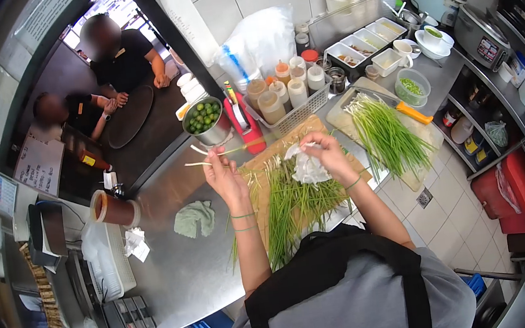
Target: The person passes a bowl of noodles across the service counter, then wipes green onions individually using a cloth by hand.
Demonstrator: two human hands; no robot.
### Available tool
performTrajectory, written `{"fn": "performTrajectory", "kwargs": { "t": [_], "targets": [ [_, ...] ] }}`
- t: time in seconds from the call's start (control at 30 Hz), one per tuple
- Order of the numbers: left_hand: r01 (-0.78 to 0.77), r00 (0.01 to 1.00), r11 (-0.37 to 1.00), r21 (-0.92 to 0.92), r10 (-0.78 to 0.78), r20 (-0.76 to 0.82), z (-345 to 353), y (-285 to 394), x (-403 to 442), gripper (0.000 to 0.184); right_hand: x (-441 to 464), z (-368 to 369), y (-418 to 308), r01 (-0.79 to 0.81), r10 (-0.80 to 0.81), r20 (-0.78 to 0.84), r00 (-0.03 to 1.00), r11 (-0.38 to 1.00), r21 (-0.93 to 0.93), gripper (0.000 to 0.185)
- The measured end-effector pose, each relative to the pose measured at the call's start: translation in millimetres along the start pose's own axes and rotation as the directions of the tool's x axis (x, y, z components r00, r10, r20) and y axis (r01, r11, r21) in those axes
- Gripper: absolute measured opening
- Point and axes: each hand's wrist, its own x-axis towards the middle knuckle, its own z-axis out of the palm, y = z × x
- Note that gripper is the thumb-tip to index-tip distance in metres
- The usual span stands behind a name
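Observation:
My left hand [225, 180] is closed on a few thin scallions [196, 165], their white root ends sticking out to the left. Crumpled white tissue [310, 167] is pinched in my right hand [330, 156], above the wooden cutting board [312, 128]. Loose scallions [290, 216] lie spread over that board and hang past its near edge, between my forearms. To the right, a second bunch of scallions [391, 134] rests on a pale board [338, 116], beside a knife with an orange handle [415, 112].
Behind the board stand a red tape dispenser [243, 122], a pot of small green limes [214, 135] and a basket of sauce bottles [293, 119]. A green cloth [193, 220] lies left. Chopped greens fill a tub [411, 85]. Two people [126, 66] stand beyond the opening.

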Motion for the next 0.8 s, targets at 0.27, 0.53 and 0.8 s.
{"fn": "performTrajectory", "kwargs": {
  "t": [0.27,0.53,0.8],
  "targets": [
    [-0.018,1.0,0.974,0.225,0.012,0.027,-59,69,-13,0.015,3,-27,-22,0.212,-0.344,-0.132,0.93,0.792,-0.572,0.014],
    [0.199,0.966,0.538,0.819,-0.248,-0.071,-125,48,-30,0.005,8,-28,20,0.251,-0.293,0.077,0.953,0.624,-0.74,0.029],
    [0.001,1.0,0.032,0.999,-0.015,0.0,-170,-48,-18,0.019,15,-38,26,0.206,-0.306,-0.019,0.952,0.685,-0.699,0.021]
  ]
}}
